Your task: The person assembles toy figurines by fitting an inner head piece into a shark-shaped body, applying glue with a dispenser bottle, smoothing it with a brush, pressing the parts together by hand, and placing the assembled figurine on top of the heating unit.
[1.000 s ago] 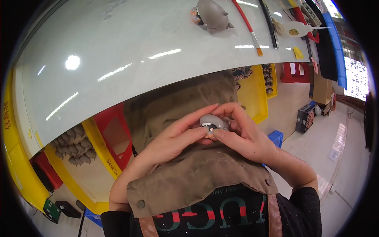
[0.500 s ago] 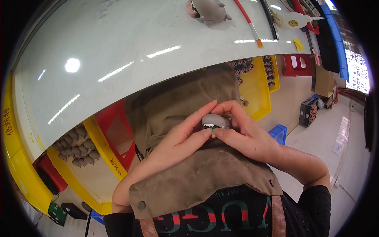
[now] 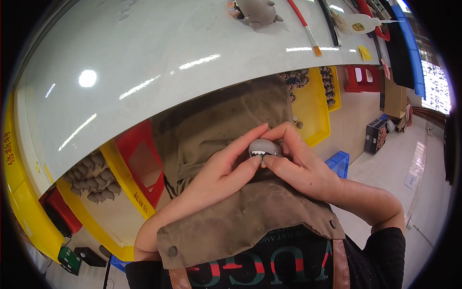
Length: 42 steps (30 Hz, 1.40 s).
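Note:
Between my two hands, above my lap, is a small grey shark figurine point(image 3: 264, 146) with a row of white teeth round a dark open mouth. My left hand point(image 3: 231, 166) wraps its left side, with the thumb pressed at the mouth. From the other side my right hand point(image 3: 298, 161) closes round it, thumb also at the mouth and touching close to the left thumb. The fingers behind the figurine are partly hidden. A larger grey shark figurine point(image 3: 257, 12) lies on the white table point(image 3: 144, 58).
On the table are a red-handled brush point(image 3: 303, 24), a dropper bottle point(image 3: 363, 23) and a yellow scrap point(image 3: 365, 53). Left below, a yellow tray point(image 3: 115, 176) holds several grey parts point(image 3: 91, 178). Another yellow tray point(image 3: 315, 125) with small figures stands right. A brown apron point(image 3: 211, 130) covers my lap.
Both hands still hold the shark figurine at nearly the same spot. The figurine has shifted very slightly to the right, and the thumbs have moved a little at its mouth.

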Available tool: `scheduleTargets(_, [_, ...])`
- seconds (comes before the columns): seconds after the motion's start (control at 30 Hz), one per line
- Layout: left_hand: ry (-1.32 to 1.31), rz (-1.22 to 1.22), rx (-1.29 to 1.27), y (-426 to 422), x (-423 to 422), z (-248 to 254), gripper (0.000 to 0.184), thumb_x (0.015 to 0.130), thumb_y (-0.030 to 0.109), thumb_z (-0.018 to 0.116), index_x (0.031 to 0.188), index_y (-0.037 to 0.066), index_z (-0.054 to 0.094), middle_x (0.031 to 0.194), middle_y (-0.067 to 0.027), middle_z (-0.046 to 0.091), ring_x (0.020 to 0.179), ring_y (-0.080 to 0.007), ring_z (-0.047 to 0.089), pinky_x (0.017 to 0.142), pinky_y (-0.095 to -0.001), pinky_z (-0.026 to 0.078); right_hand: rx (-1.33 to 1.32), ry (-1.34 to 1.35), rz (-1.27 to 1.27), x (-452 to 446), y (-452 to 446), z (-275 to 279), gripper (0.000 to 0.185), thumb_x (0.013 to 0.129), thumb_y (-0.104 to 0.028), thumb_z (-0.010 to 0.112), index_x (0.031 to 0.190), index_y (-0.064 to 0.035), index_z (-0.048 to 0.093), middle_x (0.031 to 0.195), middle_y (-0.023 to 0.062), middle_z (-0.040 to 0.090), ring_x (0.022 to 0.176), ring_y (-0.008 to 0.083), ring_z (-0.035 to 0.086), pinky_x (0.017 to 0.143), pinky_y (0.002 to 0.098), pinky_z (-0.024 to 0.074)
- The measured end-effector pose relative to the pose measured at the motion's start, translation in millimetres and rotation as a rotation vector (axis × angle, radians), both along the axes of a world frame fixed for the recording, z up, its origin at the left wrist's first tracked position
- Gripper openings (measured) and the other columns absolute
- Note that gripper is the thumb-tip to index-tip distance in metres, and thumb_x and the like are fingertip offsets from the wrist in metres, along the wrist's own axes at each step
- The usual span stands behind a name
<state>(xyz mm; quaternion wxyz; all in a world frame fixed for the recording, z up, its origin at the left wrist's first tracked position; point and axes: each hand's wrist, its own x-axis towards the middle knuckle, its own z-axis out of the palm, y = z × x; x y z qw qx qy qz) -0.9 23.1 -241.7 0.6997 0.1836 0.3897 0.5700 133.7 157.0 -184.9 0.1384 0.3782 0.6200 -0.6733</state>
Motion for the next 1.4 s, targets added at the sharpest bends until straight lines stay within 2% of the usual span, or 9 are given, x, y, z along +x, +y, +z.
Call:
scheduleTargets(0.17, [0.028,0.031,-0.007,2.4,2.2,1.0,0.05,0.093,0.002,0.043,0.143,0.005,0.035,0.128,-0.0062,0.049,0.119,-0.012,0.046,0.101,-0.0258,0.035,-0.002,0.024,-0.053,0.1,-4.2,-4.5,0.026,0.09,-0.013,0.053,0.112,-0.0077,0.041,0.101,0.0057,0.052,0.091,0.0099,0.048,0.08,0.0261,0.0422])
scheduleTargets(0.27, [0.078,0.076,0.019,2.6,6.3,-5.2,0.05,0.095,0.006,0.046,0.143,0.005,0.034,0.12,-0.0056,0.053,0.103,-0.0086,0.05,0.09,-0.0222,0.041,0.01,0.041,-0.074,-0.2,-6.0,-7.7,0.024,0.09,-0.012,0.053,0.111,-0.0073,0.042,0.099,0.005,0.052,0.09,0.0094,0.049,0.08,0.0255,0.0421])
scheduleTargets(0.57, [-0.028,0.101,-0.043,4.6,4.4,-6.7,0.048,0.096,0.007,0.044,0.142,0.003,0.034,0.122,-0.0052,0.053,0.106,-0.0088,0.05,0.09,-0.0235,0.043,-0.103,0.003,-0.117,-12.4,-0.2,-5.9,0.02,0.093,-0.013,0.051,0.109,-0.0047,0.044,0.099,0.0056,0.055,0.095,0.0098,0.053,0.085,0.0265,0.0438])
scheduleTargets(0.73, [-0.123,0.064,-0.187,12.6,0.8,-14.6,0.047,0.097,0.015,0.045,0.142,0.005,0.036,0.116,-0.0045,0.055,0.093,-0.0099,0.055,0.085,-0.0249,0.047,-0.235,-0.116,-0.185,-13.2,10.3,-21.5,0.02,0.091,-0.022,0.054,0.106,-0.009,0.048,0.096,0.0016,0.054,0.085,0.0091,0.051,0.079,0.0245,0.0416])
scheduleTargets(0.8, [-0.181,0.066,-0.245,18.2,-0.1,-25.5,0.046,0.098,0.017,0.045,0.141,0.006,0.037,0.111,-0.0029,0.056,0.085,-0.0093,0.055,0.081,-0.0251,0.049,-0.318,-0.153,-0.263,-14.4,15.0,-33.5,0.017,0.092,-0.019,0.053,0.107,-0.0115,0.049,0.095,0.0015,0.054,0.084,0.0092,0.051,0.078,0.0249,0.0413])
scheduleTargets(0.93, [-0.209,0.074,-0.262,25.8,3.1,-41.4,0.046,0.098,0.019,0.046,0.14,0.006,0.038,0.112,-0.0041,0.058,0.089,-0.0112,0.058,0.08,-0.0252,0.05,-0.387,-0.142,-0.332,-11.9,20.2,-53.9,0.019,0.089,-0.023,0.056,0.104,-0.0131,0.051,0.095,-0.0001,0.055,0.084,0.0093,0.05,0.076,0.0251,0.0399])
scheduleTargets(1.1, [-0.187,0.125,-0.255,37.3,15.7,-62.5,0.046,0.097,0.024,0.05,0.138,0.006,0.041,0.116,-0.0041,0.059,0.095,-0.0125,0.059,0.079,-0.0261,0.05,-0.442,0.008,-0.379,1.0,26.0,-87.5,0.018,0.089,-0.019,0.056,0.104,-0.0116,0.049,0.093,0.0029,0.058,0.088,0.0124,0.053,0.073,0.0271,0.041])
scheduleTargets(1.13, [-0.111,0.122,-0.242,39.2,17.9,-64.9,0.047,0.096,0.024,0.05,0.139,0.007,0.041,0.116,-0.0036,0.059,0.096,-0.012,0.058,0.078,-0.0256,0.05,-0.468,0.006,-0.392,4.4,30.3,-94.3,0.017,0.089,-0.017,0.055,0.103,-0.0115,0.049,0.093,0.0038,0.058,0.087,0.0131,0.054,0.073,0.0276,0.0416])
scheduleTargets(1.4, [-0.174,0.091,-0.226,47.1,17.5,-79.9,0.051,0.098,0.024,0.046,0.144,0.009,0.033,0.119,-0.0032,0.057,0.099,-0.0111,0.057,0.082,-0.0238,0.048,-0.549,0.02,-0.334,7.0,50.3,-116.9,0.019,0.087,-0.012,0.055,0.104,-0.0099,0.046,0.094,0.0083,0.058,0.083,0.0171,0.057,0.067,0.03,0.0443])
